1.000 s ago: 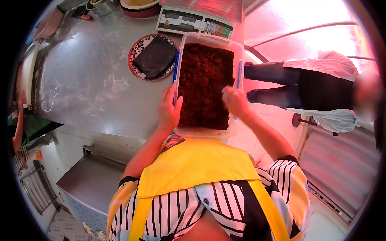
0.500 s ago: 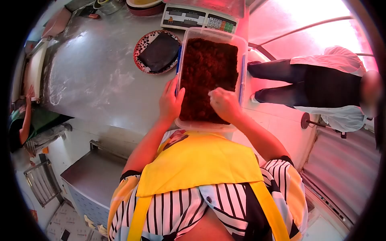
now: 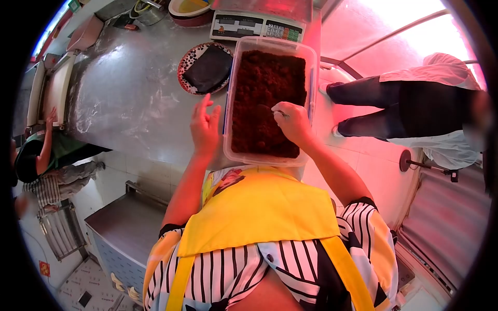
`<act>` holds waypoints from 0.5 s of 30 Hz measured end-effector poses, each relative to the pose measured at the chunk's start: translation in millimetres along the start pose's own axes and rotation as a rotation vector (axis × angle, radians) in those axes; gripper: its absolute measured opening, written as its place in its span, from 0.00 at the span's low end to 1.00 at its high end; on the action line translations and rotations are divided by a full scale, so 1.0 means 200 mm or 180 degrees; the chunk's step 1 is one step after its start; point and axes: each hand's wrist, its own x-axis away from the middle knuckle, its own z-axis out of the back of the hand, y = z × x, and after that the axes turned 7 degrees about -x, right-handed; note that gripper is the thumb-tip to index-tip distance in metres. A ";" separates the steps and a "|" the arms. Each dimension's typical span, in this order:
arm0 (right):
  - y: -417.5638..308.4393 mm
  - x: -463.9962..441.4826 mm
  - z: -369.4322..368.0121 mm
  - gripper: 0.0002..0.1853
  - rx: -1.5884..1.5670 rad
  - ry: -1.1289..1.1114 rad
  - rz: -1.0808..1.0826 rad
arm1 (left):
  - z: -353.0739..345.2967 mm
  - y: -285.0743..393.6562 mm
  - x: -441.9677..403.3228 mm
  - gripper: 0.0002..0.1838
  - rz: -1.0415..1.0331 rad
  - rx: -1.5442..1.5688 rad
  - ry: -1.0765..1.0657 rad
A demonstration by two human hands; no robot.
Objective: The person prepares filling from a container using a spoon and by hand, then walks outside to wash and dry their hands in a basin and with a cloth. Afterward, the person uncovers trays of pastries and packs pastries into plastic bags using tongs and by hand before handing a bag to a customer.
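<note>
A clear plastic box [image 3: 311, 78] full of dark red-brown crumbly stuff [image 3: 270, 78] stands at the table's right edge. Over its lower right part is my right hand [image 3: 291, 123], its fingers closed together near the surface of the stuff; what they hold, if anything, is too small to name. Just left of the box, my left hand [image 3: 205, 124] is raised above the table, fingers apart and holding nothing. A patterned plate [image 3: 182, 78] with a flat black item [image 3: 209, 68] on it lies beyond my left hand, beside the box.
A digital scale [image 3: 254, 26] is behind the box. Bowls [image 3: 189, 11] and a metal pot [image 3: 148, 13] stand at the metal table's [image 3: 124, 103] far side. One person [image 3: 415, 106] stands at the right; another person's arm [image 3: 47, 142] reaches in at the far left.
My left hand has let go of the box's left side and moved left, away from it. My right hand has moved left over the stuff, away from the box's right side.
</note>
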 end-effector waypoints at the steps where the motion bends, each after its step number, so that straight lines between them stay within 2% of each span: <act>1: 0.00 0.00 0.01 0.06 -0.0027 -0.0050 -0.0078 | 0.03 0.00 0.00 0.20 -0.0033 -0.0059 0.0050; 7: -0.02 0.04 -0.08 0.06 -0.0580 -0.0331 -0.0172 | 0.10 0.07 0.06 0.18 -0.0239 -0.0230 0.0086; 10: 0.02 0.02 -0.17 0.05 -0.0438 -0.0465 0.0226 | 0.09 0.09 0.09 0.17 -0.0289 -0.0249 0.0078; 14: 0.01 0.02 -0.17 0.05 -0.0588 -0.0344 -0.0033 | 0.11 0.07 0.12 0.15 -0.0307 -0.0281 0.0144; 15: 0.01 0.02 -0.17 0.05 -0.0773 -0.0548 -0.0394 | 0.11 0.06 0.13 0.15 -0.0234 -0.0257 0.0139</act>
